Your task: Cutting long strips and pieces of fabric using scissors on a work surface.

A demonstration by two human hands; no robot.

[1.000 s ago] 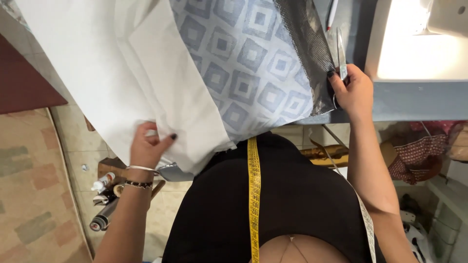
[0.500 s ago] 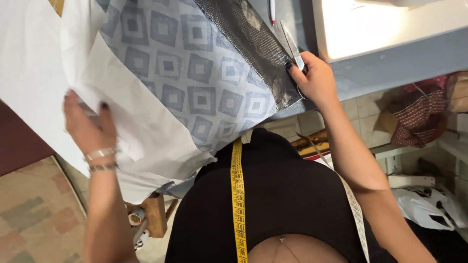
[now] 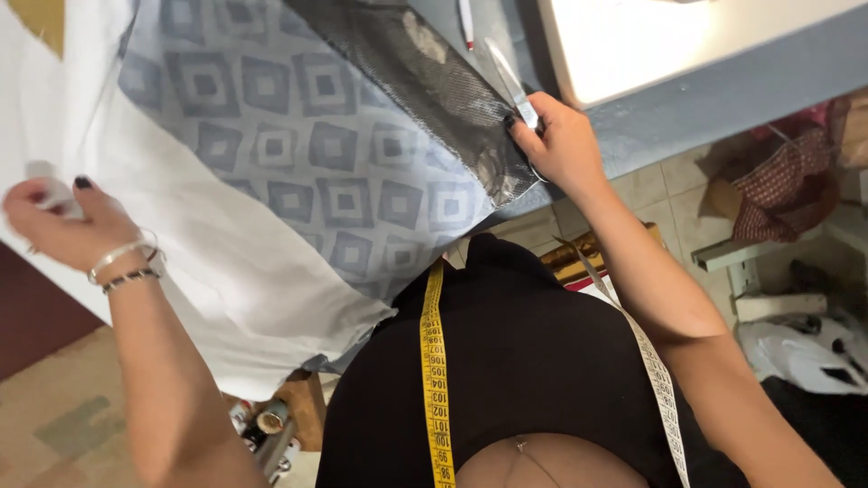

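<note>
— What is the left hand [image 3: 63, 221] doing?

— It is pinching the pale edge of the white fabric [image 3: 226, 271], thumb and fingers closed on it, bangles sitting at the wrist. The cloth is hanging down below that hand and spreading away toward the other one.

— And the right hand [image 3: 561, 145]?

— It is closing around a pair of scissors [image 3: 511, 81], blades pointing up and away from the fingers. It is also pressing on the black mesh strip [image 3: 434, 90] at the corner nearest it; whether it is actually gripping the mesh I cannot tell, since the fingers are hiding that spot.

— Where is the patterned cloth [image 3: 316, 154] lying?

— Between the two hands, its grey-blue squares showing, with the mesh running along the side by the right hand. The hands are staying well apart.

— Anything else near?

— A yellow measuring tape [image 3: 436, 361] is hanging below, between the arms.
</note>
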